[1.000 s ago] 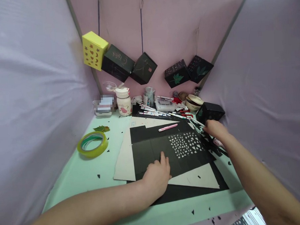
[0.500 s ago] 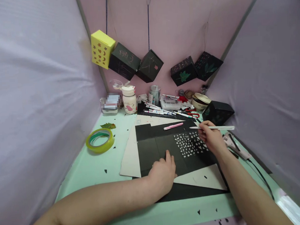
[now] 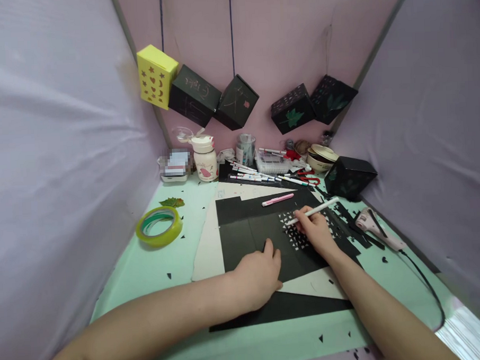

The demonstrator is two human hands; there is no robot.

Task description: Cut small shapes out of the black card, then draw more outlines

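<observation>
My right hand (image 3: 314,231) grips a white pen (image 3: 315,210), its tip at the upper left part of a patch of small cut-out shapes (image 3: 295,238). That patch lies on the right half of a creased black sheet (image 3: 242,234). My left hand (image 3: 260,274) rests on the same sheet, left of the cut-outs, its fingers spread and holding nothing. White paper (image 3: 209,245) shows beneath the black sheet. Near the sheet's top edge lies a pink pen (image 3: 278,199).
Yellow tape (image 3: 159,226) and a leaf (image 3: 172,202) are at left. Markers (image 3: 250,172), a bottle (image 3: 205,159) and red scissors (image 3: 309,180) stand or lie behind. At right are a black box (image 3: 349,177), black scraps (image 3: 351,223) and a corded glue gun (image 3: 379,229). Boxes (image 3: 194,96) hang above.
My right hand has moved left and slightly down with the white pen, bringing its tip to the cut-outs and uncovering the black scraps. The left hand stays in place on the sheet.
</observation>
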